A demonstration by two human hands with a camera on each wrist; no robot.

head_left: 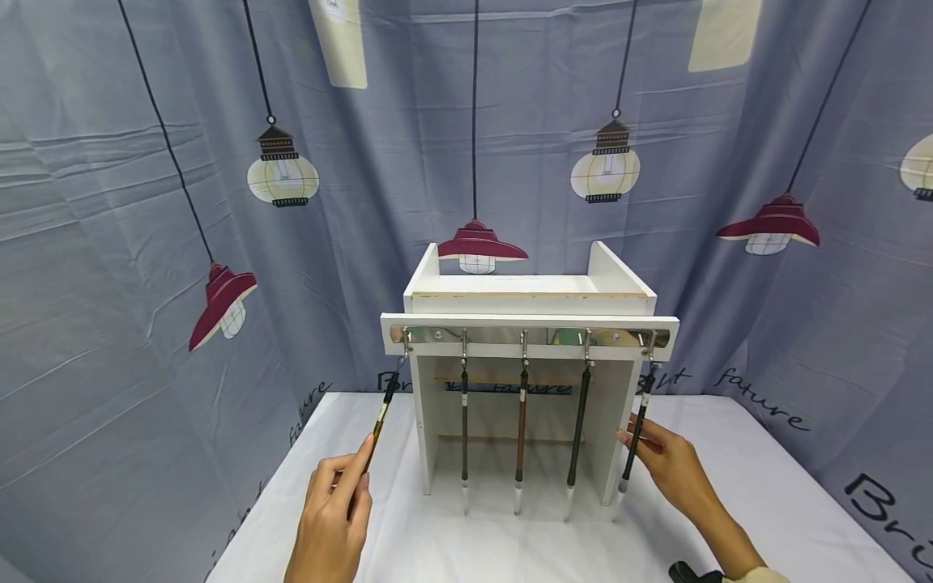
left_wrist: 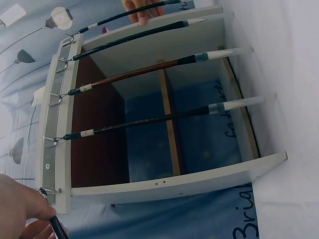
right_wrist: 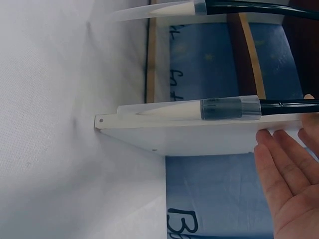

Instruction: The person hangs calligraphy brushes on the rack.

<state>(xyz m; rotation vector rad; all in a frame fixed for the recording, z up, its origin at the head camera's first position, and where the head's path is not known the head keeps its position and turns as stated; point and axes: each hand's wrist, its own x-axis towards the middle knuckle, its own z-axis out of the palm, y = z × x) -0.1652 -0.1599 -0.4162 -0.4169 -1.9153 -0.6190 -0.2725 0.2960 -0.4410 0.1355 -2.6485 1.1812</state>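
Note:
My left hand (head_left: 331, 510) pinches the handle of a calligraphy brush (head_left: 382, 409). That brush slants up to the leftmost hook (head_left: 406, 340) of the rack's front bar. In the left wrist view, my thumb and fingers (left_wrist: 30, 204) are close below this hook. My right hand (head_left: 670, 465) is behind the rightmost brush (head_left: 637, 429), its fingers fairly straight beside the right side panel (right_wrist: 214, 134). The brush handle crosses in front of the fingers (right_wrist: 289, 174). A clear cap covers this brush's pale tip.
A white wooden rack (head_left: 528, 304) stands on the white cloth-covered table (head_left: 408, 559). Between my hands, several more capped brushes, including a brown one (head_left: 521, 429), hang from hooks. A printed blue-grey curtain (head_left: 525, 146) hangs behind. A black object (head_left: 692, 573) is beside my right forearm.

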